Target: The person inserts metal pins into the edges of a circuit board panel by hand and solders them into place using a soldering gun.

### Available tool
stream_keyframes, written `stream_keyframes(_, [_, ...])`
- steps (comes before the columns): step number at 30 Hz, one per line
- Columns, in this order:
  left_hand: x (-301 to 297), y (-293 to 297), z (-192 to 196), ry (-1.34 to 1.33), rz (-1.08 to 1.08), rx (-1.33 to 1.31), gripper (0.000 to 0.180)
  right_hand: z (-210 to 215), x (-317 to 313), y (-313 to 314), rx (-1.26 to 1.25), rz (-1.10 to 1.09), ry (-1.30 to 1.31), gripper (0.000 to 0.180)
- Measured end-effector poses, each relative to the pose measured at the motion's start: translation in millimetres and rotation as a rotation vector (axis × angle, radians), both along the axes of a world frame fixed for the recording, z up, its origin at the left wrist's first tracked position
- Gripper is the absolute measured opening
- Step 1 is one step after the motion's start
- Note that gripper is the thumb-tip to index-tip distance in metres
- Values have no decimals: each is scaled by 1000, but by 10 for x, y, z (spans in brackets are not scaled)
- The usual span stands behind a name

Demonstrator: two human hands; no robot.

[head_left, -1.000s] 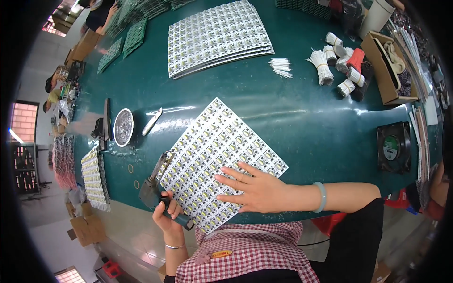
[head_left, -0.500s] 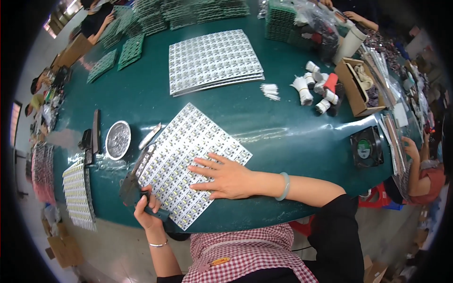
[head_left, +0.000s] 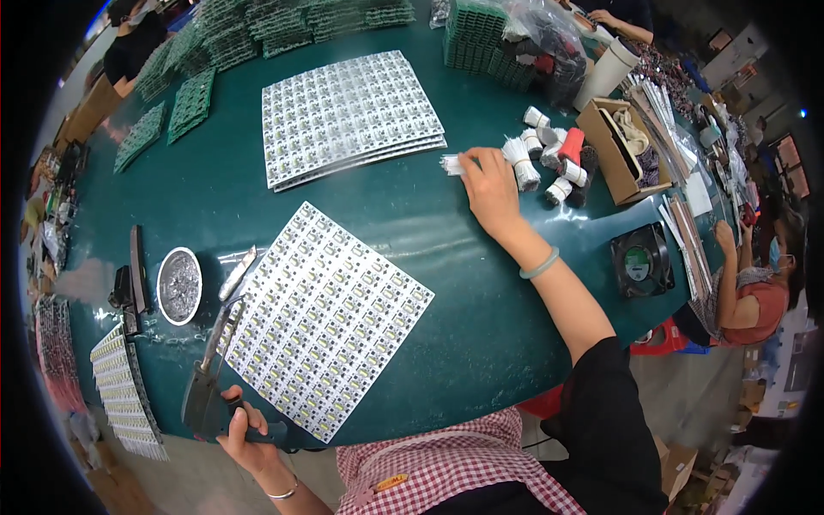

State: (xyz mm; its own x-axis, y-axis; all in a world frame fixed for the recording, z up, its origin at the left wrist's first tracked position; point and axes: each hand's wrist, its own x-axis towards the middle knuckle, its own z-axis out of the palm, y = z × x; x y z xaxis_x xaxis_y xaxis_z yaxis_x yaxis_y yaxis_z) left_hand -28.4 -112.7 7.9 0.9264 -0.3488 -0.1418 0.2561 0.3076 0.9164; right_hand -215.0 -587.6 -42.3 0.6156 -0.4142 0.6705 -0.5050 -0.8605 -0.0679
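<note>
My left hand (head_left: pixel 247 439) is wrapped round the handle of a soldering gun (head_left: pixel 204 395), at the near left. The gun's long metal tip points up beside the left corner of a white circuit board panel (head_left: pixel 330 322), which lies turned on the table with rows of small components. Farther off, my right hand (head_left: pixel 493 193) reaches across the table, fingers curled down and closed on a small pile of short white wires (head_left: pixel 451 165). The fingertips are partly hidden. Several tied bundles of white wire (head_left: pixel 521 163) lie just right of that hand.
A stack of white panels (head_left: pixel 348 116) lies behind. Left are a metal bowl (head_left: pixel 180 286), a wrapped stick-like tool (head_left: pixel 238 273) and another panel stack (head_left: pixel 124 382). A black fan (head_left: pixel 641 260) and cardboard box (head_left: pixel 614 150) stand right. Green board stacks (head_left: pixel 283 26) line the back. Co-workers sit nearby.
My right hand has lifted off the circuit board panel and moved away to the short white wires. The soldering gun, still in my left hand, has shifted nearer. The whole view has turned slightly.
</note>
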Motion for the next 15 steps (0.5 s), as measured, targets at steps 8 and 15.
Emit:
stream_keyframes(8, [-226, 106, 260, -159, 29, 59, 48, 4, 90, -114, -220, 15, 52, 9])
stream_keyframes(15, [-403, 100, 306, -159, 42, 117, 52, -33, 56, -75, -192, 36, 22, 2])
